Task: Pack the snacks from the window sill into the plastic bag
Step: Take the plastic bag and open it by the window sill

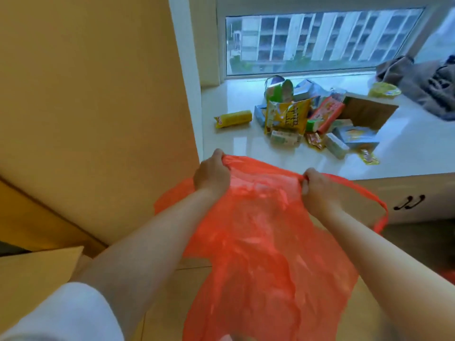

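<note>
Your left hand [212,175] and right hand [317,187] are set apart at the centre of the frame, each with fingers curled round a bunched portion of the top edge of the red plastic bag [258,242]. The bag hangs slack from both grips and fills the lower centre of the frame; one handle loop trails out to the right of your right hand. The bag sits in front of and below the edge of the window sill [234,143], not resting on it. The snacks [317,121] lie in a loose heap on the sill, upper right of centre, well apart from the bag. A yellow tube-shaped packet [234,118] lies on its side to the left of the heap, separate from it. A tipped cardboard box [366,112] lies at the right side of the heap, touching several packets. A grey garment [423,87] is bundled at the far right of the sill. Whether the bag mouth is parted cannot be told; the plastic is blurred there.
</note>
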The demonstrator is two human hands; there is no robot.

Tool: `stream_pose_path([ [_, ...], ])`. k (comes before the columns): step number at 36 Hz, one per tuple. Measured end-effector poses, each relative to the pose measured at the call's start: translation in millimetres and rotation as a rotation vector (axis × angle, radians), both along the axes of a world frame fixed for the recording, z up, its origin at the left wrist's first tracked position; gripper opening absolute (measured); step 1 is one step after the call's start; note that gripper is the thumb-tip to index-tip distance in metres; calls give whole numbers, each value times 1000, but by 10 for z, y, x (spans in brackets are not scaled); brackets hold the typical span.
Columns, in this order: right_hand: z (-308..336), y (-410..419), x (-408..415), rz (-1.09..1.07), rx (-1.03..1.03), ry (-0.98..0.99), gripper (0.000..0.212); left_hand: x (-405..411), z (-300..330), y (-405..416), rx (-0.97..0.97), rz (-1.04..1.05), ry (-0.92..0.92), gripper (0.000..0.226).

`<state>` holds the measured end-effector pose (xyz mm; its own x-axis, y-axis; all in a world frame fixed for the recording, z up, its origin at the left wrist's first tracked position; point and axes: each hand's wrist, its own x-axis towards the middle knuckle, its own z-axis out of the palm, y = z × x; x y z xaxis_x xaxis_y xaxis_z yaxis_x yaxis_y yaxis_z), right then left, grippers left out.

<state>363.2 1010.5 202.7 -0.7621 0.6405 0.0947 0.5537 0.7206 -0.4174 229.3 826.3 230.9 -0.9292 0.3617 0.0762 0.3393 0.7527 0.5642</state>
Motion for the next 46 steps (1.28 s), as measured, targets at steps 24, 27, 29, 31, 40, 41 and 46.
stream_pose_path([
  [24,248,2131,-1008,-202,66,130,17,-1619,-78,2363,-353,-577,-5,75],
  [27,278,2373,-1203,-200,9,54,18,-1713,-245,2525,-701,-680,-36,81],
  [29,315,2539,-1363,-168,-36,-49,20,-1761,-342,2659,-825,-734,-25,56],
  [31,359,2671,-1511,-58,-33,-250,32,-1778,-410,2814,-863,-768,-105,41],
  [40,135,2982,-2109,749,594,-218,106,-2102,-567,3116,-292,-522,-774,16],
  [41,58,3022,-2191,779,622,-264,111,-2147,-572,3099,-167,-457,-881,19],
  [46,-330,3135,-2493,747,488,-652,91,-2407,-692,2883,87,-405,-1307,20],
])
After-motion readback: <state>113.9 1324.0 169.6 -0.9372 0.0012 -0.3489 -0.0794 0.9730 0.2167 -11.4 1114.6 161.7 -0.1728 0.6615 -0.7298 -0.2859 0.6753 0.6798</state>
